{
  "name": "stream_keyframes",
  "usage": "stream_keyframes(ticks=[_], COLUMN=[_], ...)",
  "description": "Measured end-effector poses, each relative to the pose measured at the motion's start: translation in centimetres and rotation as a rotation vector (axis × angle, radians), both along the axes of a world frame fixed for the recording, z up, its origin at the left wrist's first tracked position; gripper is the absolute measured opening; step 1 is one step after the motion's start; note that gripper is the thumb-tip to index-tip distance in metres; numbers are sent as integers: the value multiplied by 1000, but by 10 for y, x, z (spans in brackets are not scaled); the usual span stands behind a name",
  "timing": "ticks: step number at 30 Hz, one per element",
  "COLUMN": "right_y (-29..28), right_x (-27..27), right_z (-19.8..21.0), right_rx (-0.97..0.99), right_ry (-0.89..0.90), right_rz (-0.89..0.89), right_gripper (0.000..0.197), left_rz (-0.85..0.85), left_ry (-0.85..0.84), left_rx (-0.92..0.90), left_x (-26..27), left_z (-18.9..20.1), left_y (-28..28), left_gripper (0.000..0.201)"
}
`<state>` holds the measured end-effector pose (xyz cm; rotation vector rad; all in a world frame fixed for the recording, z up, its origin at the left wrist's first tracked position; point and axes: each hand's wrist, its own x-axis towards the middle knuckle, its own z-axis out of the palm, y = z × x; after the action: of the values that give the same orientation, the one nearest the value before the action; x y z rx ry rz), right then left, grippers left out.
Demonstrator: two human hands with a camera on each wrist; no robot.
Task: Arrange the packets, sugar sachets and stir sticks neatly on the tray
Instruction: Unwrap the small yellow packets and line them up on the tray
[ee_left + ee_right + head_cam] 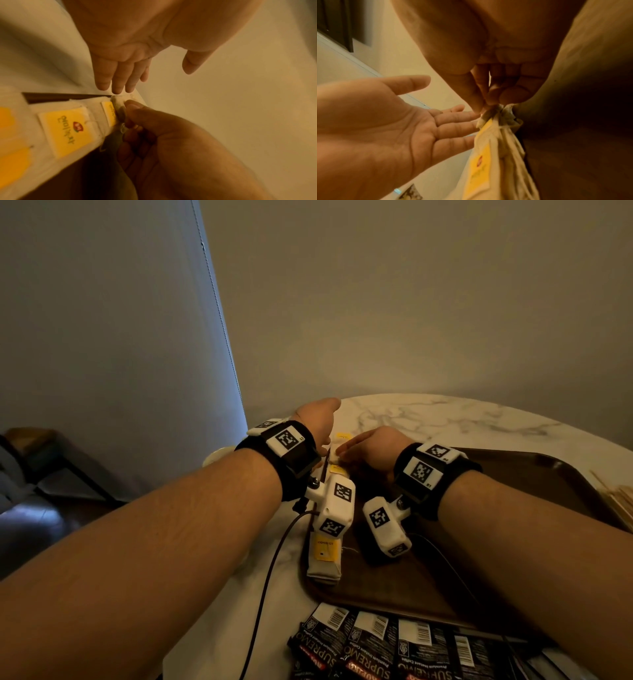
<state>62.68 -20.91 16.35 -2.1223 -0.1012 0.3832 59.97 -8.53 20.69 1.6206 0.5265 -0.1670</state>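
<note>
A row of pale tea bags with yellow tags lies along the left rim of the dark brown tray. My right hand pinches the crumpled far end of the farthest tea bag between thumb and fingertips. My left hand stands just left of that spot, palm turned toward the row and fingers straight, holding nothing. In the left wrist view its fingertips hover close to the pinched bag, beside a tagged bag.
Black instant coffee packets lie fanned at the tray's near edge. Wooden stir sticks lie on the marble table to the right of the tray. A wall and a window blind stand close behind and to the left.
</note>
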Motion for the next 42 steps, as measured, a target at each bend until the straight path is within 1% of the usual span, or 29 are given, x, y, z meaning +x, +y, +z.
stream_keyframes(ticks=[2,4,5,7,9,10,13,16,20,26,29,33,37,42], right_y=[1,-3,-5,-8,-10,-9,-5,0,4,5,6,-2,-5,-3], right_x=[4,6,6,5,2,0,-7,-8,-7,-5,-7,-16,-26,-34], right_z=[-2,-5,-6,-5,-3,-3,-1,-4,-7,-8,-5,0,-3,-1], right_rx=[-35,12,104,352,518,575,694,757,819,819,800,775,761,775], right_ry=[15,28,47,92,151,189,267,300,329,338,333,330,378,387], right_rz=[7,-15,-56,-187,-329,-367,-377,-353,-324,-312,-329,-362,-292,-244], right_gripper=[18,21,24,33,34,33,36,44,53,60,60,58,54,61], left_rz=[2,-1,-1,-2,2,6,13,20,10,-6,14,14,43,34], left_ry=[-3,-15,-23,-33,-30,-30,-40,-32,-39,-53,-58,-39,-51,-71], left_rx=[-16,-24,-28,-31,-29,-28,-32,-40,-54,-27,22,-1,-35,-36], left_x=[-2,-4,-5,-6,-7,-7,-6,-7,-8,-6,-7,-13,-21,-34], left_z=[0,0,-1,-1,-1,-1,-2,-1,0,-1,-1,2,3,5], left_y=[-1,-3,-4,-4,-4,-4,-5,-7,-8,-6,-6,-6,-8,-12], left_gripper=[67,67,66,65,63,62,59,58,62,56,52,58,59,59])
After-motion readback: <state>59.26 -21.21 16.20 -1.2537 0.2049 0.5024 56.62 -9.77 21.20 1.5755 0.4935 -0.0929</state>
